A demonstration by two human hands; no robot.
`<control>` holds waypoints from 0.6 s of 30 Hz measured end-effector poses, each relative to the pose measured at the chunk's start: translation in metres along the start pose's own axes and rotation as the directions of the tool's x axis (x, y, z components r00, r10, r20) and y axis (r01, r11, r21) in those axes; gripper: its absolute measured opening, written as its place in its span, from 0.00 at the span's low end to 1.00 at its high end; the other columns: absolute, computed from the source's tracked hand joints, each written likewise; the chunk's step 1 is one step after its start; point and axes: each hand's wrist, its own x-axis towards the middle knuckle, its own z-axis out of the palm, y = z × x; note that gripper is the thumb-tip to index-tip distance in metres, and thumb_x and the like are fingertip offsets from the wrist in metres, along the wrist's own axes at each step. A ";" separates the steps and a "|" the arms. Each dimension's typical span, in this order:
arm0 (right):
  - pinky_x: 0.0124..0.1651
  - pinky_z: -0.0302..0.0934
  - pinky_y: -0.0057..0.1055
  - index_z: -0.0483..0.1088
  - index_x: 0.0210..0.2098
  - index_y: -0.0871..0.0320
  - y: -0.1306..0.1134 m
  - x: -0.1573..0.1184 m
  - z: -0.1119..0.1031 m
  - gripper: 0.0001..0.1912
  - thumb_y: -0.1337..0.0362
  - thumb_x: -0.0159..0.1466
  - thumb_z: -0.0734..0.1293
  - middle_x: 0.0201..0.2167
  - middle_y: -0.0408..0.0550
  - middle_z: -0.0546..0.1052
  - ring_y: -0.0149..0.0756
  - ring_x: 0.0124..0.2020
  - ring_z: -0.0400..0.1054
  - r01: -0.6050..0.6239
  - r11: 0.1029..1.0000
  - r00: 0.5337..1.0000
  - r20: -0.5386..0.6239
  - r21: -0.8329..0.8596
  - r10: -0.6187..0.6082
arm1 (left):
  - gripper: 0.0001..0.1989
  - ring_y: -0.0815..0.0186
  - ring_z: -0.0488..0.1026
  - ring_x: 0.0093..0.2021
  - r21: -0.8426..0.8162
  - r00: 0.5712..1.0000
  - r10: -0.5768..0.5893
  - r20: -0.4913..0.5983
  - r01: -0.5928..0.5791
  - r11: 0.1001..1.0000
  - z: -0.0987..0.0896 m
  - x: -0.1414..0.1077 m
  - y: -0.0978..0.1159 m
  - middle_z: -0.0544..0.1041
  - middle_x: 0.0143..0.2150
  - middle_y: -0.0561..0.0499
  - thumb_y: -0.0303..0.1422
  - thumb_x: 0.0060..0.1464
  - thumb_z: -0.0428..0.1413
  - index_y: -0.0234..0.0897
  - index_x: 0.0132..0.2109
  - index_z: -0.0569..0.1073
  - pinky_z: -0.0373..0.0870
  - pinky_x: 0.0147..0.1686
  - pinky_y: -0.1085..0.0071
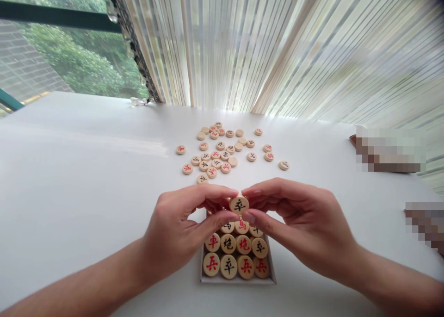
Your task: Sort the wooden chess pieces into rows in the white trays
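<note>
Between the fingertips of both hands is a round wooden piece with a black character, held above the far part of a shallow box. My left hand pinches its left side with thumb and index finger. On its right side, my right hand does the same. The open box holds rows of similar pieces with red or black characters, such as a red-marked piece at the near left corner. My hands and the held piece hide the box's far rows.
Beyond my hands, many loose pieces lie scattered on the white table, some blank side up. Two brown objects, partly pixelated, sit at the right: one farther back, one nearer. A string curtain and a window border the far edge.
</note>
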 end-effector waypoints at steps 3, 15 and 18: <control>0.43 0.81 0.29 0.82 0.45 0.53 0.003 -0.002 -0.001 0.14 0.70 0.61 0.81 0.37 0.46 0.86 0.38 0.38 0.83 0.074 0.994 0.997 -0.009 -0.084 -0.075 | 0.09 0.66 0.84 0.33 0.004 1.000 0.025 -0.006 -0.025 1.000 0.000 0.001 0.000 0.87 0.36 0.51 0.26 0.57 0.70 0.38 0.45 0.83 0.84 0.35 0.75; 0.42 0.81 0.26 0.82 0.48 0.50 0.003 -0.002 -0.001 0.19 0.74 0.61 0.80 0.38 0.41 0.87 0.35 0.37 0.84 0.122 0.985 0.992 -0.019 -0.123 -0.125 | 0.11 0.68 0.84 0.32 0.004 0.997 0.074 -0.024 -0.074 0.997 0.000 0.002 -0.002 0.87 0.36 0.53 0.24 0.56 0.71 0.39 0.44 0.82 0.83 0.36 0.76; 0.43 0.81 0.26 0.82 0.48 0.49 0.004 -0.003 -0.002 0.19 0.74 0.60 0.80 0.38 0.41 0.87 0.35 0.38 0.83 0.121 0.983 0.992 -0.007 -0.135 -0.124 | 0.11 0.68 0.84 0.32 0.007 0.997 0.075 -0.025 -0.074 0.997 0.000 0.002 -0.001 0.87 0.35 0.54 0.24 0.55 0.71 0.39 0.44 0.82 0.83 0.36 0.76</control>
